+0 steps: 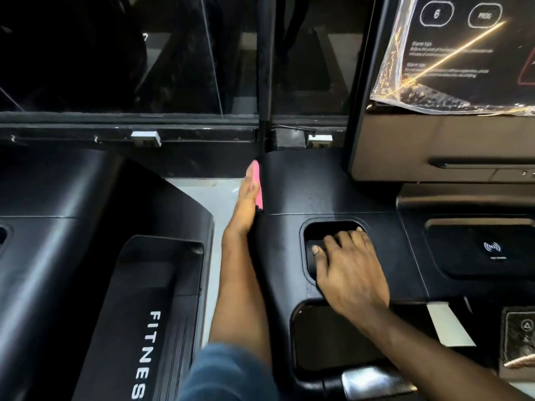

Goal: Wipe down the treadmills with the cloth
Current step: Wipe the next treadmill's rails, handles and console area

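Plainly one pink cloth [257,183], two hands [245,204] [348,274], two treadmills [72,212] [318,186]

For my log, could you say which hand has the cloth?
The left hand, pressing the pink cloth against the console; the right hand rests empty.

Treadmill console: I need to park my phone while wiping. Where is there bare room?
Bare: the flat top between the cloth and the screen; the charging pad right of the cup pocket. Taken: the pocket holds the right hand; the left hand presses the cloth along the left edge.
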`<act>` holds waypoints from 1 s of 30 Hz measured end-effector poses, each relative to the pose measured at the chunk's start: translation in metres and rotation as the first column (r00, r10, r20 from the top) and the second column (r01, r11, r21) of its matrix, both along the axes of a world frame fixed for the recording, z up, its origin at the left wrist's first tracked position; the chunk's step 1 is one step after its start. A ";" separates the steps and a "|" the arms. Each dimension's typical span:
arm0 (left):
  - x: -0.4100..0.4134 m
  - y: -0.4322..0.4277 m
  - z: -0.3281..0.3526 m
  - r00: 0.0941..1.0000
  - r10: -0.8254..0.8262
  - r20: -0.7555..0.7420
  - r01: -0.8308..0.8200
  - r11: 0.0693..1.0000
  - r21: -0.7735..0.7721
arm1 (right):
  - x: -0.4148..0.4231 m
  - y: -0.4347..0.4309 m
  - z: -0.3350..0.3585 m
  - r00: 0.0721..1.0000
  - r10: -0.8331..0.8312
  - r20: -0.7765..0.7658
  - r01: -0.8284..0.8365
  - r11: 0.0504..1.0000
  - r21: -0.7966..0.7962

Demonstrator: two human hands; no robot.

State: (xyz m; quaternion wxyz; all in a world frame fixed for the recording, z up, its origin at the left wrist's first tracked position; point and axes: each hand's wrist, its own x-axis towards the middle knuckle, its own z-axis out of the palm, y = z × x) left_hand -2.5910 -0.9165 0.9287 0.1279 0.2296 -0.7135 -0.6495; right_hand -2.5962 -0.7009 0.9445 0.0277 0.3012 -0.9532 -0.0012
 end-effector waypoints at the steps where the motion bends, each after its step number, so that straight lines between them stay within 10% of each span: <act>1: 0.011 0.003 -0.011 1.000 -0.007 0.001 0.008 0.992 -0.122 | 0.000 0.000 0.000 1.000 -0.004 -0.004 0.004 1.000 -0.006; 8: 0.097 0.082 -0.019 0.976 0.069 0.206 0.029 0.897 -0.440 | 0.002 0.000 -0.001 1.000 0.009 -0.013 -0.009 1.000 -0.003; 20: -0.107 -0.025 0.012 0.900 0.070 0.430 0.152 0.874 -0.461 | 0.002 0.002 0.000 1.000 0.019 -0.016 -0.020 0.998 -0.060; 30: 0.081 0.088 -0.016 0.948 0.084 0.307 0.118 0.802 -0.586 | 0.003 0.000 0.000 1.000 0.005 -0.031 -0.006 0.999 -0.042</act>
